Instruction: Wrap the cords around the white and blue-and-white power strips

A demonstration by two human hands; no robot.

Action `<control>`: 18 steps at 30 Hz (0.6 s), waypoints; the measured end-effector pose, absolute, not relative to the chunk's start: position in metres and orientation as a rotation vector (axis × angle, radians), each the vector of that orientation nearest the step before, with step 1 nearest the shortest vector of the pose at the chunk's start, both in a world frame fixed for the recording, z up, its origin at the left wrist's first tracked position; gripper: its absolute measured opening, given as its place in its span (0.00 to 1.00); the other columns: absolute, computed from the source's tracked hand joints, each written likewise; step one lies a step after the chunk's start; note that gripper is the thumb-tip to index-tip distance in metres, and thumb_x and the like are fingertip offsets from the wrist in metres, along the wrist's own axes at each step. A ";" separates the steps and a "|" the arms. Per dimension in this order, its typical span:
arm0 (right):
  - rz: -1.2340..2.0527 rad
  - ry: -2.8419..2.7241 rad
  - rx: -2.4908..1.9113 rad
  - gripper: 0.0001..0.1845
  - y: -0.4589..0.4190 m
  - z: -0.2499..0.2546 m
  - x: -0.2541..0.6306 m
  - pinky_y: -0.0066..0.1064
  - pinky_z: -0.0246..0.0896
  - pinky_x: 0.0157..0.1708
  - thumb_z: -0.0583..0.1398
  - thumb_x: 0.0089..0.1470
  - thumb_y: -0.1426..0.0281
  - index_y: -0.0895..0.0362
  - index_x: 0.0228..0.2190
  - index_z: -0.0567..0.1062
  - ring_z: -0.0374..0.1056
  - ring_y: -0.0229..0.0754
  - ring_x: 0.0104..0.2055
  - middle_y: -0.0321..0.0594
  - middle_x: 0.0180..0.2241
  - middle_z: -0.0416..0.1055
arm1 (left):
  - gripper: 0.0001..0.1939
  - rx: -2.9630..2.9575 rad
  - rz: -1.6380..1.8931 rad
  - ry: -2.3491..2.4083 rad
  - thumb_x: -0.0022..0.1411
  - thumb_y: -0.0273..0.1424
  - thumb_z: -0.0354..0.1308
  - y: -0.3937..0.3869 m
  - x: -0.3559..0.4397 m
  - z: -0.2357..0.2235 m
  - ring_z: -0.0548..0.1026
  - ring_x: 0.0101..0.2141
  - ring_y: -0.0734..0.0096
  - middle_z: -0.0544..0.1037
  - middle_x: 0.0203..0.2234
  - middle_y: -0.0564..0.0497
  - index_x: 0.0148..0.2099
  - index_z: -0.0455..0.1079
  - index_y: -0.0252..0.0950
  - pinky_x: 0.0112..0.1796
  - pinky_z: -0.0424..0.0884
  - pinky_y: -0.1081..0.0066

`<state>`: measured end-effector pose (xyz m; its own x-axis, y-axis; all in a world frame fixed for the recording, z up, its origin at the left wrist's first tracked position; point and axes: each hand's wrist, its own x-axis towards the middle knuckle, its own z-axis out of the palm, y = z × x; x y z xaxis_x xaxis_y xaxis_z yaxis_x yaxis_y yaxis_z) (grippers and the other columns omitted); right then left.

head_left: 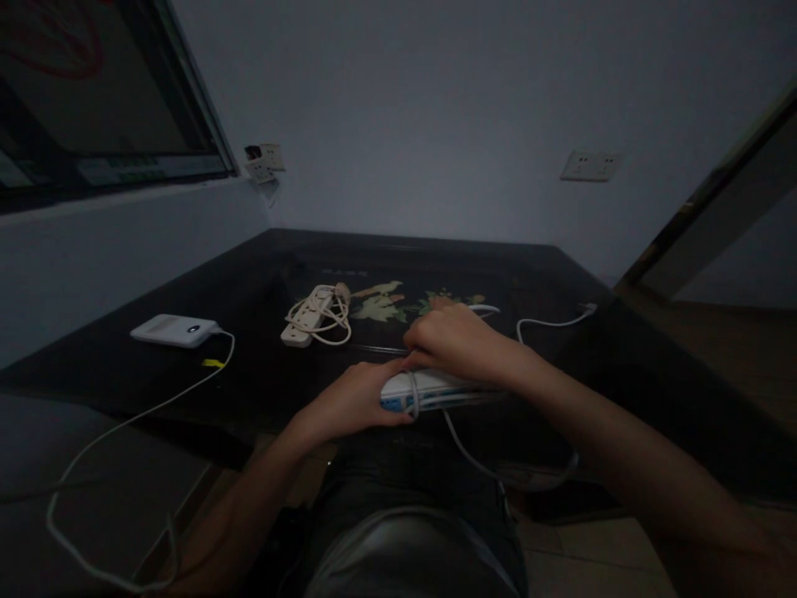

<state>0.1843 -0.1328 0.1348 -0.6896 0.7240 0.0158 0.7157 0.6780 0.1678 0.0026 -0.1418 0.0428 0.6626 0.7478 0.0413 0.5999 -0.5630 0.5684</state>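
Observation:
A white power strip [439,380] with blue on its side lies level at the table's near edge, a white cord [413,397] looped around it. My left hand [367,394] grips its left end, thumb and fingers closed on opposite sides. Over the strip, my right hand [452,332] is closed, knuckles up, on the cord; its fingertips are mostly hidden. A bend of cord shows behind that hand, and a slack length hangs below the strip. The cord's plug end [586,310] rests on the table to the right.
On the black table [249,274] with a flower print lies another power strip [306,320], its cord bundled on top. A white power bank [174,330] sits at left, its cable trailing over the edge. Wall sockets [591,165] are behind.

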 end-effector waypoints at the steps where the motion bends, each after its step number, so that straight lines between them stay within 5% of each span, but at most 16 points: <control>1: 0.252 2.830 1.214 0.11 -0.134 0.134 0.184 0.31 0.52 0.29 0.59 0.57 0.67 0.60 0.30 0.79 0.71 0.44 0.33 0.46 0.29 0.76 | 0.34 2.348 0.395 1.021 0.51 0.40 0.64 -0.141 0.002 0.041 0.76 0.42 0.56 0.77 0.46 0.47 0.60 0.61 0.42 0.41 0.68 0.65; 18: 0.366 2.701 1.361 0.11 -0.147 0.140 0.172 0.33 0.61 0.29 0.57 0.58 0.69 0.60 0.33 0.79 0.74 0.50 0.36 0.51 0.32 0.78 | 0.28 2.256 0.645 1.111 0.49 0.34 0.65 -0.126 -0.001 0.024 0.77 0.41 0.60 0.79 0.42 0.49 0.54 0.69 0.39 0.41 0.69 0.68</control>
